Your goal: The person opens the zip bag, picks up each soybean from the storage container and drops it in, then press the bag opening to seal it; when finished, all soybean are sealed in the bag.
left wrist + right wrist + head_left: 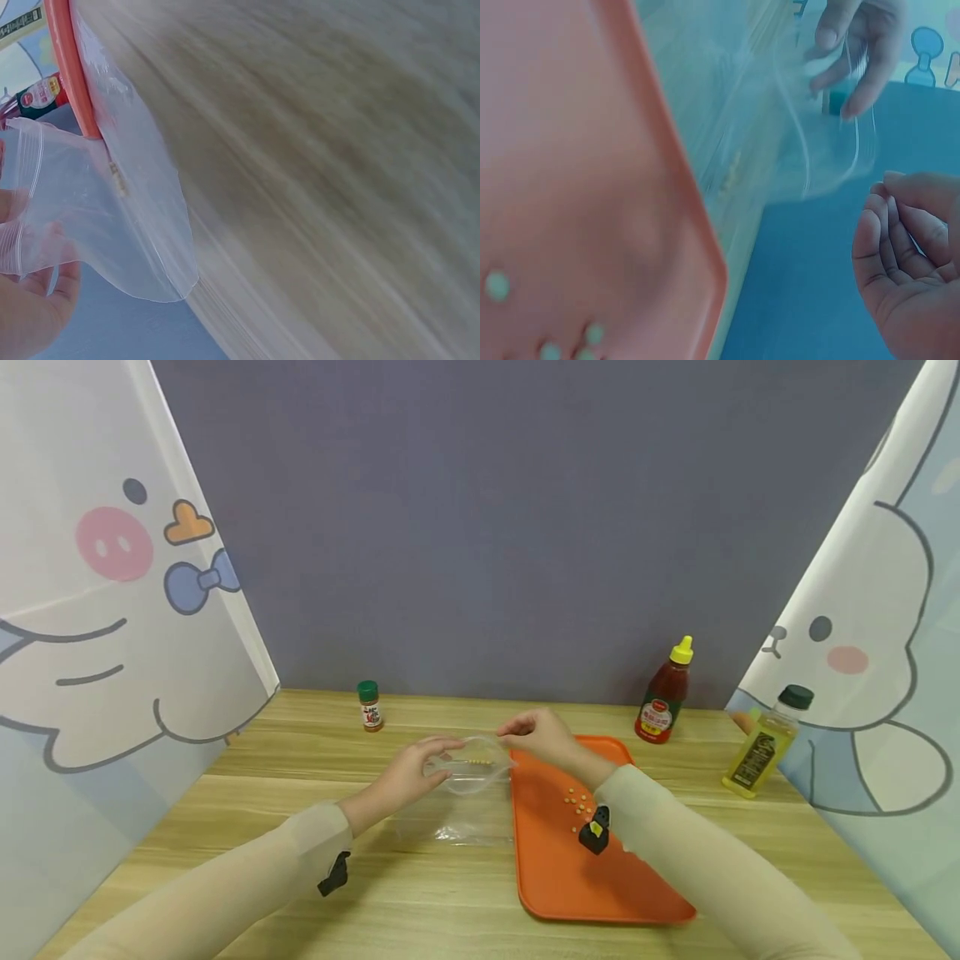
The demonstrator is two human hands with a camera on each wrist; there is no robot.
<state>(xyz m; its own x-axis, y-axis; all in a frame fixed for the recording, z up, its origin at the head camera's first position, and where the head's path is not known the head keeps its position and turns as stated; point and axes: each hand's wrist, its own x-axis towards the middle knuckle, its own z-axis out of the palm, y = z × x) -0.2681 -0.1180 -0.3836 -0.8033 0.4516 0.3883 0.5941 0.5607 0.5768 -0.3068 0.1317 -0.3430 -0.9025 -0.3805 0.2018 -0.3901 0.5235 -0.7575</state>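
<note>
A clear zip-lock bag (465, 806) lies on the table with its mouth raised and spread apart. My left hand (411, 770) grips the bag's left rim, fingers and thumb about the zip edge. A short row of soybeans (480, 762) shows in the bag. At the right end of the mouth, my right hand (542, 735) has its thumb against its curled fingertips. In the right wrist view, nothing shows between those fingertips (877, 199), and they stand apart from the bag. More soybeans (577, 802) lie scattered on the orange tray (570, 885), below the right forearm.
A small green-capped spice jar (371, 707) stands at the back left. At the back right are a red sauce bottle (663, 697) with a yellow cap and an oil bottle (765, 745) with a dark cap. A grey panel (465, 527) closes off the table's back.
</note>
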